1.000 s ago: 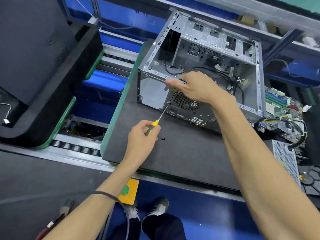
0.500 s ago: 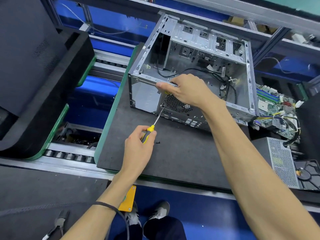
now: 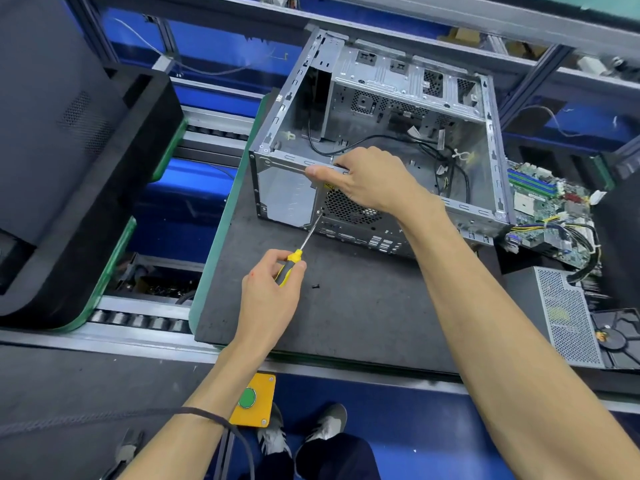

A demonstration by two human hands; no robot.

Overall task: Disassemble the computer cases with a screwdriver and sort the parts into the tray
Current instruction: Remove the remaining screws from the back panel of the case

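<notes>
The open grey sheet-metal computer case (image 3: 377, 140) lies on its side on the dark bench (image 3: 346, 317); it looks stiff, fairly light now it is gutted, and sharp-edged, so its folded top rail is the sensible place to hold. There the right hand (image 3: 363, 178) grips it, while the left hand (image 3: 268, 289) wraps the yellow-and-black-handled screwdriver (image 3: 299, 247), tip at a screw beside the case's round fan grille (image 3: 343, 209). No writing is legible; a small yellow sticker above that grille is mostly hidden.

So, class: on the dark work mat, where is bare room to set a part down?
Bare dark work mat lies between the grey metal computer case, the mat's near edge and the loose black screw. The right is crowded: green motherboard, perforated grey power supply.
</notes>
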